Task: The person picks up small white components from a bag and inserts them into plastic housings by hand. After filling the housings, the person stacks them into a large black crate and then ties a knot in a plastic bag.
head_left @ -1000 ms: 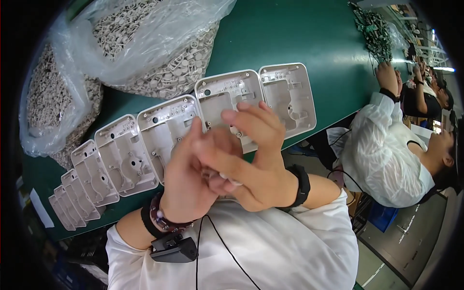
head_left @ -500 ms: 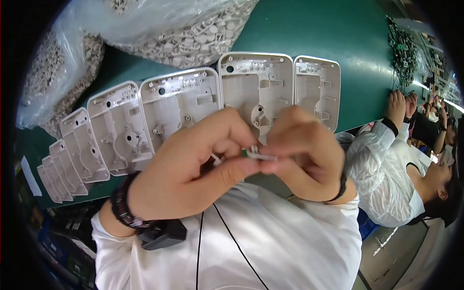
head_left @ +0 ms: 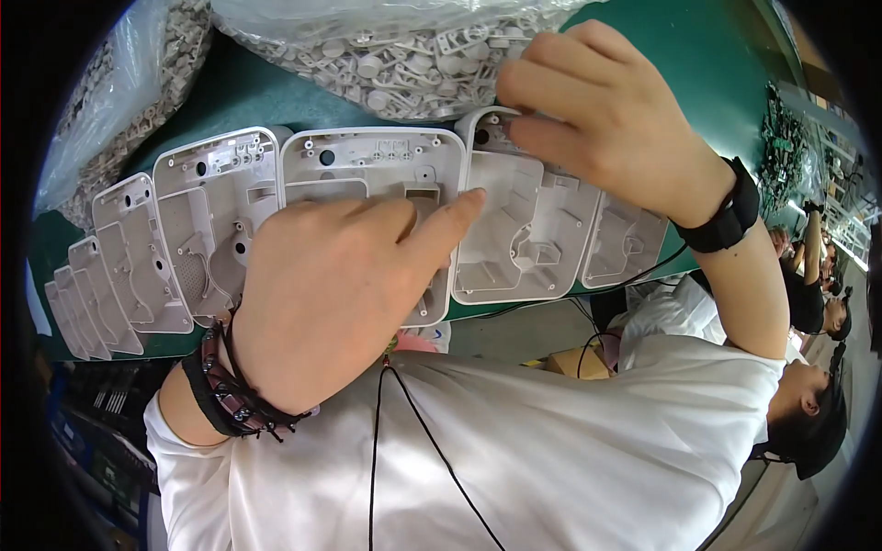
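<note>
My left hand reaches over a white plastic housing in the middle of the row. One finger stretches right to the rim between two housings; the other fingers curl under, their tips and anything in them hidden. My right hand is raised above the far rim of the neighbouring housing, beside a clear plastic bag of small white parts. Its fingers are curled and closed; I cannot make out what they hold, if anything.
More white housings stand in a row along the green table. Another bag of small parts lies at the far left. At the right are a tangle of dark cables and a co-worker wearing a dark cap.
My hands, earlier together around a small white part, have parted. The right has moved up beside the bag, and the left now lies over a housing. The view has shifted too.
</note>
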The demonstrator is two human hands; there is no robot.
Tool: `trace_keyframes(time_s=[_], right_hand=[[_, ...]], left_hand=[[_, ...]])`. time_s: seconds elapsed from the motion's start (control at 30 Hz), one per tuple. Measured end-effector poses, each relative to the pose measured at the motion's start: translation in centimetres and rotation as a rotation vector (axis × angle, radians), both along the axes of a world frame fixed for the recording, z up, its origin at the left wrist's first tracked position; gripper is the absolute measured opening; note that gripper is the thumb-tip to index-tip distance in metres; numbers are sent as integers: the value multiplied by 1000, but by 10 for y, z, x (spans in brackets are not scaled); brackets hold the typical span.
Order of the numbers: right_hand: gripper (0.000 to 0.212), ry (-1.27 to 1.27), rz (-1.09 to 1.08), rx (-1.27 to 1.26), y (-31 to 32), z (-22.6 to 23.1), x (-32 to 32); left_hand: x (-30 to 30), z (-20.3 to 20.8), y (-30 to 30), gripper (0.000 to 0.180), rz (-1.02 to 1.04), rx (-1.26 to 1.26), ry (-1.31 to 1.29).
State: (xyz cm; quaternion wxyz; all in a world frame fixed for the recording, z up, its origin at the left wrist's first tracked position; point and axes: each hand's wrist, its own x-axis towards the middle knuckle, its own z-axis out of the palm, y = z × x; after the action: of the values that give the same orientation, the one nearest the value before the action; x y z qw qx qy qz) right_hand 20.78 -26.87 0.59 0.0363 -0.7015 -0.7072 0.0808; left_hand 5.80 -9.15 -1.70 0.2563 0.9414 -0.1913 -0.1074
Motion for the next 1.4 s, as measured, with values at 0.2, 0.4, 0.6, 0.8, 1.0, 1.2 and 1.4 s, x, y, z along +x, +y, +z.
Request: trace_keyframes(time_s=[0.2,0.4,0.6,0.8,1.0,1.2,1.4], right_hand=[[11,-98,122,2,7,-12,-3],[9,102,-171,111,-15,-5,-9],[20,459,-529,251,1,35,-62],[19,172,-598,173,7,15,-75],[18,-81,-629,-9,-8,-3,-60],[22,77,-718,81,0,21,-71],[26,352,-636,221,45,31,-114]], left_hand=[[1,0,4,47,-7,0,33],[0,4,7,50,-14,16,51],[-12,8,23,65,167,-790,387],[-19,6,41,65,119,-908,471],[-29,8,46,55,-69,-452,219],[-27,9,57,64,-38,-556,260],[-20,18,50,107,275,-1114,698]])
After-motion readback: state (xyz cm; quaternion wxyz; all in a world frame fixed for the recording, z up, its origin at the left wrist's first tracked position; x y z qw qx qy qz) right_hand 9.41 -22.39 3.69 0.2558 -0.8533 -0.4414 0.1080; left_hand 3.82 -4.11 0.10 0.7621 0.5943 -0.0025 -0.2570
